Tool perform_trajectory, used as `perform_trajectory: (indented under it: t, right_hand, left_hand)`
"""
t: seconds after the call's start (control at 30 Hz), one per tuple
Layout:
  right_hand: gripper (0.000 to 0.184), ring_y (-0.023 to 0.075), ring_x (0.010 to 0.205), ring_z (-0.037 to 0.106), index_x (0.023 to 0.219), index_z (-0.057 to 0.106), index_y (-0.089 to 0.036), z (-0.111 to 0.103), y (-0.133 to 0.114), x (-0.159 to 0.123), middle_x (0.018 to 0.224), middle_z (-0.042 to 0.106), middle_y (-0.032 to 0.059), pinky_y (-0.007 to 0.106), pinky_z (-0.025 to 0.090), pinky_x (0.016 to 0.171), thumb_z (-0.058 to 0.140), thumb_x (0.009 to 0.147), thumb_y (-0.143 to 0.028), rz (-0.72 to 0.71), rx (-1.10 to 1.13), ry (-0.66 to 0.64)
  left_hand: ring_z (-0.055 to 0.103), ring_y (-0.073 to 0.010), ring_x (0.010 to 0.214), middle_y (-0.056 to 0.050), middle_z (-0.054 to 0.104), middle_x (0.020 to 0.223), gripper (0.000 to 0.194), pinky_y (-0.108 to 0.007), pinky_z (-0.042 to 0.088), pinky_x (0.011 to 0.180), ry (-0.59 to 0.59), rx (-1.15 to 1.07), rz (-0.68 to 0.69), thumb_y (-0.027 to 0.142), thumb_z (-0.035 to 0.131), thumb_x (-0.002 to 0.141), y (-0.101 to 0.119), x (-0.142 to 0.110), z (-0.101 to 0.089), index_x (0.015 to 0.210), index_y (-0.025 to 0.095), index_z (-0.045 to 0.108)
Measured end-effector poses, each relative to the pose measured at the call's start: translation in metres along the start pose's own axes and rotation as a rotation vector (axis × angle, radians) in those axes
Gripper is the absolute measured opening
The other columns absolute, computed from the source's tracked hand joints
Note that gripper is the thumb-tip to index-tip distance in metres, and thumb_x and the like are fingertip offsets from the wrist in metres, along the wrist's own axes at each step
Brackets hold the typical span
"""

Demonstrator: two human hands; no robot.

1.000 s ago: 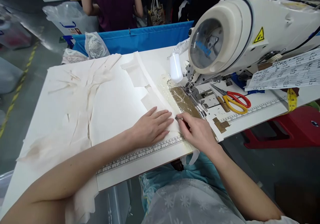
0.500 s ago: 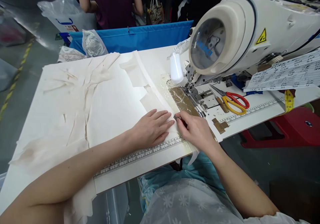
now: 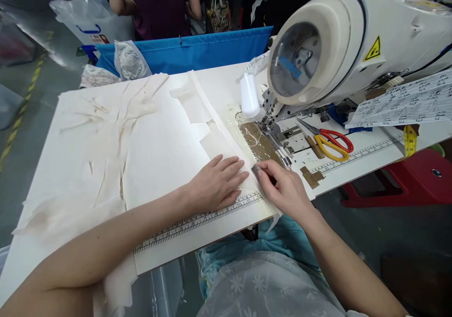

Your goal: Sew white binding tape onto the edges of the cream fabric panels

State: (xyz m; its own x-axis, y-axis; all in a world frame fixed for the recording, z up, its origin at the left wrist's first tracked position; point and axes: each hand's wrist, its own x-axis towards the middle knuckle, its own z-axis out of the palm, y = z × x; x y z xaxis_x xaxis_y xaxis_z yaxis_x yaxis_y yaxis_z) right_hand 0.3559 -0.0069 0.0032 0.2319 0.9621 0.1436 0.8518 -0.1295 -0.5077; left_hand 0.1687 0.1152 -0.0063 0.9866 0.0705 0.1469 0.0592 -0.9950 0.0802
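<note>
"Fabric (image 3: pixel 192 105)?"
"Flat, left of the sewing machine (image 3: pixel 341 29), edge strip (image 3: pixel 226 135) laid smooth; whether it's fastened, I can't tell."
"Fingers?"
"Left hand (image 3: pixel 217 185): slightly spread, pressing down, gripping nothing. Right hand (image 3: pixel 287 190): nearly closed, pinching a small grey piece (image 3: pixel 255 168)."

Worktop (image 3: pixel 164 142), passages and obstructions.
Open lane: between crumpled pale fabric (image 3: pixel 109 114), left, and cut fabric piece (image 3: pixel 191 102), right; near end crossed by left forearm, behind left hand (image 3: pixel 221 182). Second gap: toward far edge, between fabric piece and white cylinder (image 3: pixel 249 96). Obstructions: sewing machine head (image 3: pixel 339 48), overhanging right side; scissors (image 3: pixel 332 143) beneath it; blue cloth barrier (image 3: pixel 212 49) along far edge.
</note>
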Motion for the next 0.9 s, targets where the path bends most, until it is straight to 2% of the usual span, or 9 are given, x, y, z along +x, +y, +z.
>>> perform_trajectory:
  t: [0.13, 0.37, 0.5, 0.6, 0.73, 0.9]
  right_hand:
    - [0.023, 0.0177, 0.061, 0.067, 0.105, 0.063, -0.02, 0.01, -0.001, -0.006, 0.078, 0.074, 0.0028, 0.026, 0.041, 0.055, 0.043, 0.096, -0.029, -0.009, -0.042, 0.033]
    - [0.025, 0.0185, 0.059, 0.067, 0.104, 0.064, -0.019, 0.014, -0.003, -0.005, 0.069, 0.072, 0.0017, 0.026, 0.037, 0.053, 0.041, 0.097, -0.028, -0.053, -0.164, 0.054]
    - [0.025, 0.0181, 0.061, 0.067, 0.101, 0.064, -0.017, 0.016, -0.004, -0.004, 0.073, 0.074, 0.0037, 0.026, 0.035, 0.053, 0.041, 0.097, -0.025, -0.103, -0.208, 0.069]
    - [0.025, 0.0173, 0.059, 0.065, 0.099, 0.065, -0.017, 0.011, -0.004, -0.008, 0.072, 0.073, 0.0033, 0.026, 0.034, 0.052, 0.041, 0.096, -0.024, -0.136, -0.227, 0.048]
    - [0.027, 0.0154, 0.048, 0.057, 0.089, 0.063, -0.019, -0.004, -0.002, -0.024, 0.06, 0.066, 0.0, 0.026, 0.029, 0.047, 0.039, 0.096, -0.026, -0.137, -0.237, -0.015]
    - [0.025, 0.0136, 0.043, 0.053, 0.095, 0.062, -0.021, -0.018, 0.004, -0.045, 0.057, 0.063, -0.0029, 0.025, 0.032, 0.045, 0.04, 0.097, -0.031, -0.032, -0.101, -0.079]
  left_hand:
    - [0.044, -0.0339, 0.136, -0.018, 0.051, 0.144, 0.045, -0.053, 0.039, 0.109, -0.002, 0.018, 0.014, 0.035, 0.043, 0.099, 0.001, -0.001, 0.0, 0.137, 0.014, 0.053]
    - [0.044, -0.0348, 0.135, -0.02, 0.051, 0.143, 0.046, -0.053, 0.039, 0.108, 0.004, 0.033, 0.019, 0.035, 0.045, 0.098, 0.002, -0.001, 0.001, 0.138, 0.015, 0.052]
    - [0.045, -0.0349, 0.134, -0.02, 0.051, 0.142, 0.045, -0.053, 0.04, 0.107, 0.002, 0.035, 0.02, 0.035, 0.044, 0.098, 0.002, 0.0, -0.001, 0.137, 0.014, 0.053]
    - [0.045, -0.0348, 0.134, -0.019, 0.052, 0.142, 0.043, -0.053, 0.04, 0.106, -0.013, 0.028, 0.011, 0.034, 0.045, 0.098, 0.002, 0.001, -0.003, 0.136, 0.015, 0.054]
    - [0.045, -0.0347, 0.135, -0.018, 0.051, 0.143, 0.043, -0.052, 0.04, 0.107, -0.018, 0.02, 0.008, 0.035, 0.048, 0.097, 0.002, 0.001, -0.002, 0.136, 0.016, 0.055]
    - [0.044, -0.0346, 0.135, -0.017, 0.05, 0.145, 0.044, -0.052, 0.039, 0.107, -0.026, 0.036, 0.006, 0.036, 0.046, 0.098, 0.002, -0.001, -0.001, 0.137, 0.016, 0.054]
